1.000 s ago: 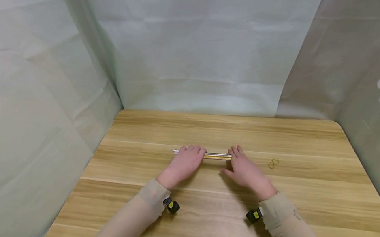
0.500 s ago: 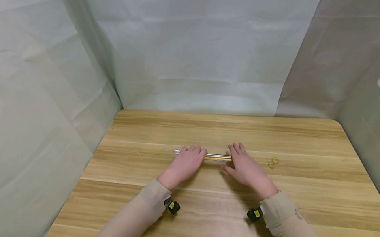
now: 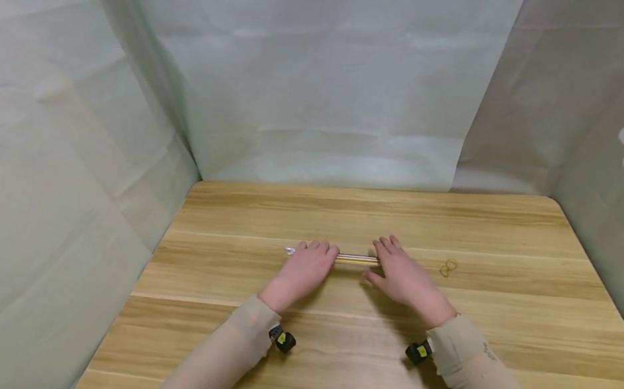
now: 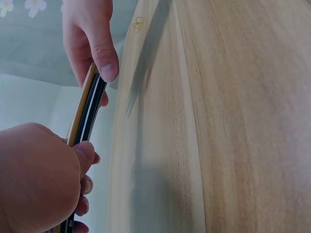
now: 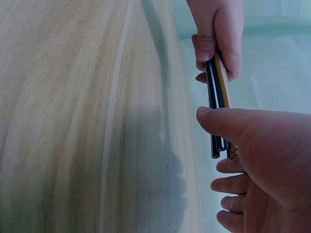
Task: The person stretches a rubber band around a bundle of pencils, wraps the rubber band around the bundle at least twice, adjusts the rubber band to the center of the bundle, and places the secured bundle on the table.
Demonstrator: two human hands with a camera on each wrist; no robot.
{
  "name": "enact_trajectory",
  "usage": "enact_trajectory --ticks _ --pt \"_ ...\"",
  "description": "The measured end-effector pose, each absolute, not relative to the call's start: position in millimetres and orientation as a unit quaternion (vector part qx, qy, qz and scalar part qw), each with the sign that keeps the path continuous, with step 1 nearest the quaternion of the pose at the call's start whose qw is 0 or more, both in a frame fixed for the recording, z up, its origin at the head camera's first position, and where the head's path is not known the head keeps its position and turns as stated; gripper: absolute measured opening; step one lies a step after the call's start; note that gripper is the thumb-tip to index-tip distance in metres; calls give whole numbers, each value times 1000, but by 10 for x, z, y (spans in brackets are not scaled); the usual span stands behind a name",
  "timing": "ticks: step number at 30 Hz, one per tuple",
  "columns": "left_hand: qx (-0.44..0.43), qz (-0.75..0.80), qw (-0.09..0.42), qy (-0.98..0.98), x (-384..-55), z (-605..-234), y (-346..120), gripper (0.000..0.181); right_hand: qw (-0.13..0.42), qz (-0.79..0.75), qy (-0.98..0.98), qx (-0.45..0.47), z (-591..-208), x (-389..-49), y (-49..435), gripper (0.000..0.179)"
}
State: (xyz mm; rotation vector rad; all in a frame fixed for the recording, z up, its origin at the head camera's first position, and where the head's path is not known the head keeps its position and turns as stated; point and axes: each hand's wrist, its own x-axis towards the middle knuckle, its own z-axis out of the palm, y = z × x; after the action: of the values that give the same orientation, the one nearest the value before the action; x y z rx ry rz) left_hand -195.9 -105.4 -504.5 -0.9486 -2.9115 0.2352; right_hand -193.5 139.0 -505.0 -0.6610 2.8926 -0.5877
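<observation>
A bundle of striped pencils [image 3: 356,260], dark and yellow, spans the gap between the two hands above the wooden table. My left hand [image 3: 304,267] grips it, thumb and fingers curled round the barrels; pale tips poke out on its left side. "HB" lettering shows on one barrel [image 4: 71,224] in the left wrist view. At the other end is my right hand [image 3: 405,279], its fingers extended and thumb apart. In the right wrist view, the flat pencil ends [image 5: 223,151] lie by its palm, slightly uneven. Whether they touch the palm cannot be told.
Thin yellow rubber bands [image 3: 448,267] lie on the table [image 3: 345,374], to the right of the right hand. Pale cloth walls [image 3: 328,89] close off the back and sides. A small black device [image 3: 282,339] is strapped at each wrist.
Both hands stay nearly in place. The right hand's fingers shift very slightly at the pencil ends, and the left hand keeps its grip on the bundle.
</observation>
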Motion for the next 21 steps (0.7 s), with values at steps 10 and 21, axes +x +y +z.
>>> enact_trajectory --ticks 10,21 --pt "-317 80 30 -945 -1932 -5068 -1016 27 57 -181 953 -234 -5027 -1921 1341 69" --pt "-319 68 31 -945 -1928 -5067 -1007 24 52 -165 951 -256 -5055 -1914 1302 54"
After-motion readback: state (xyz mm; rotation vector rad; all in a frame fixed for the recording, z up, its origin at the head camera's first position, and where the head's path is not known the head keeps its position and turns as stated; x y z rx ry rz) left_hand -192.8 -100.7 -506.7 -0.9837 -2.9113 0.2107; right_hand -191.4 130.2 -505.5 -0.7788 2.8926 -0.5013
